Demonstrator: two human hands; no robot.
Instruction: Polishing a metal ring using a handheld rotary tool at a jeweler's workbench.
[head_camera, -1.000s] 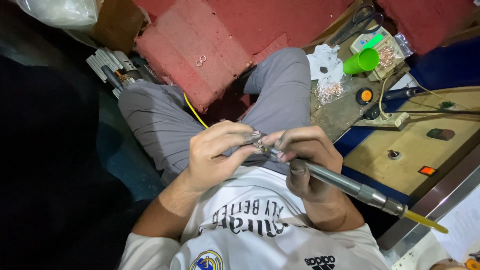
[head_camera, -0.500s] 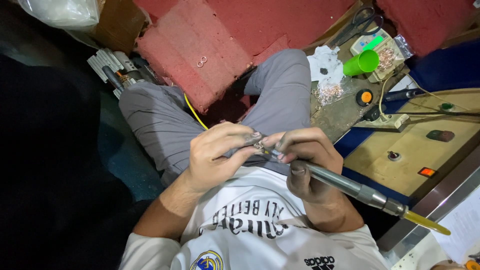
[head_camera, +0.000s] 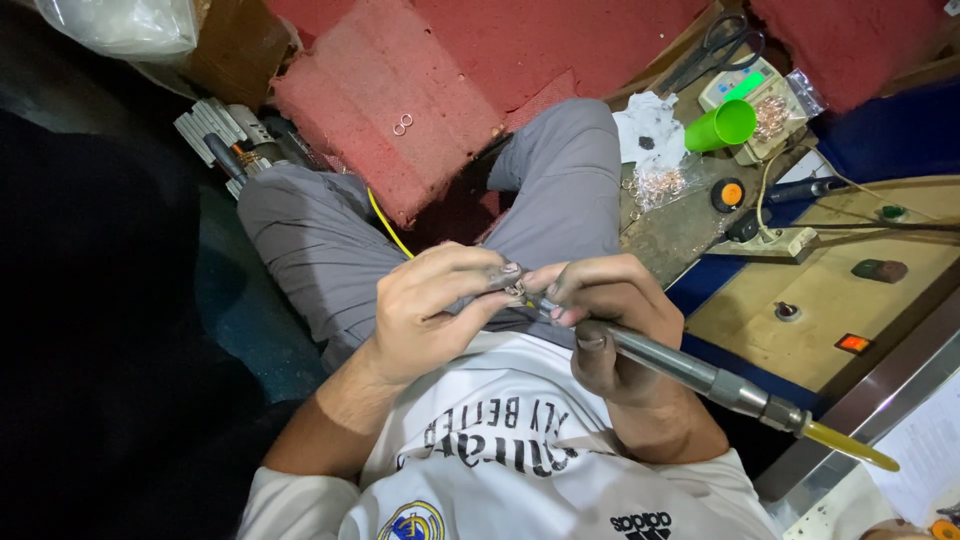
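Left hand (head_camera: 430, 310) pinching what looks like a small ring (head_camera: 516, 291), right hand (head_camera: 610, 320) grip closed around metal handpiece (head_camera: 690, 368)

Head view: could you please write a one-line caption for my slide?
Seated person's left hand pinches a small metal piece while the right hand applies a pen-like rotary handpiece to it.

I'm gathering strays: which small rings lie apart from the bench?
The two rings on the red mat; the other rings lie heaped by the green cup.
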